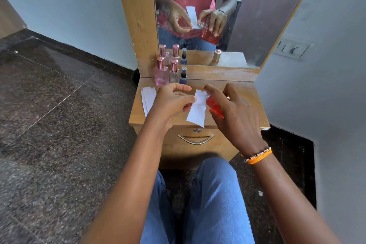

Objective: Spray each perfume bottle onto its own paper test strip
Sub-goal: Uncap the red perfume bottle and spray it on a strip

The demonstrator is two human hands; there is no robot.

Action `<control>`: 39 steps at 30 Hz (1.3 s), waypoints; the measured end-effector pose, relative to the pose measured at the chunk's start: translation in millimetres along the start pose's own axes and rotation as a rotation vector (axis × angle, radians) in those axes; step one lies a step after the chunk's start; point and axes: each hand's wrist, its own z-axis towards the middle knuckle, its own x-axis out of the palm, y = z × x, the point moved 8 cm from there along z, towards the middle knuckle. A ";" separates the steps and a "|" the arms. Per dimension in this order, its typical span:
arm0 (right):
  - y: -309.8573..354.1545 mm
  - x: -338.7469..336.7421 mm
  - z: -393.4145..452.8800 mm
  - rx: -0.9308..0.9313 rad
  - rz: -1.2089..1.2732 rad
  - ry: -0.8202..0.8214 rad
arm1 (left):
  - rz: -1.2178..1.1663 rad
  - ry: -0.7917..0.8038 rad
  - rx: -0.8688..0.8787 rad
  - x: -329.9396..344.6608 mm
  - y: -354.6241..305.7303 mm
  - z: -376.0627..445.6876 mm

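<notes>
My left hand (172, 101) pinches a white paper test strip (197, 109) by its upper edge, and the strip hangs above the front of the wooden dresser top (251, 95). My right hand (233, 113) grips a red perfume bottle (214, 106) right beside the strip, forefinger curved over its top. A stack of spare white strips (148, 99) lies at the left of the top. At the back left stand a pink bottle (161, 73), a clear bottle with a rose-gold cap (174, 72) and a small blue spray bottle (183, 76).
A mirror (208, 12) rises behind the dresser and reflects my hands, the bottles and a gold cap standing on the top. Below the top is a drawer with a curved metal handle (196, 139). My knees in blue jeans (208, 194) are in front of it.
</notes>
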 end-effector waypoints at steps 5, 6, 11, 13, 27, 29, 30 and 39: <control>1.3 2.1 2.3 -0.002 -0.001 0.019 | -0.018 0.006 0.003 0.6 1.8 1.6; 1.0 2.5 2.8 0.000 0.005 0.020 | -0.016 0.006 0.004 0.5 2.4 2.2; -7.9 4.3 1.8 0.074 0.046 0.021 | -0.002 -0.032 0.030 -2.7 7.3 9.7; -14.6 4.2 -1.5 0.129 0.085 0.007 | 0.032 -0.061 0.066 -1.4 10.0 15.1; -38.1 23.3 -31.6 0.354 0.232 0.021 | 0.694 -0.321 0.323 42.0 22.7 49.2; -38.9 23.6 -32.5 0.368 0.252 0.006 | 0.726 -0.355 0.367 41.9 20.2 45.0; -39.2 23.3 -32.7 0.373 0.258 -0.004 | 0.733 -0.365 0.388 40.5 19.9 42.5; -41.0 23.2 -31.7 0.370 0.304 -0.067 | 0.867 -0.254 0.348 31.9 37.7 37.3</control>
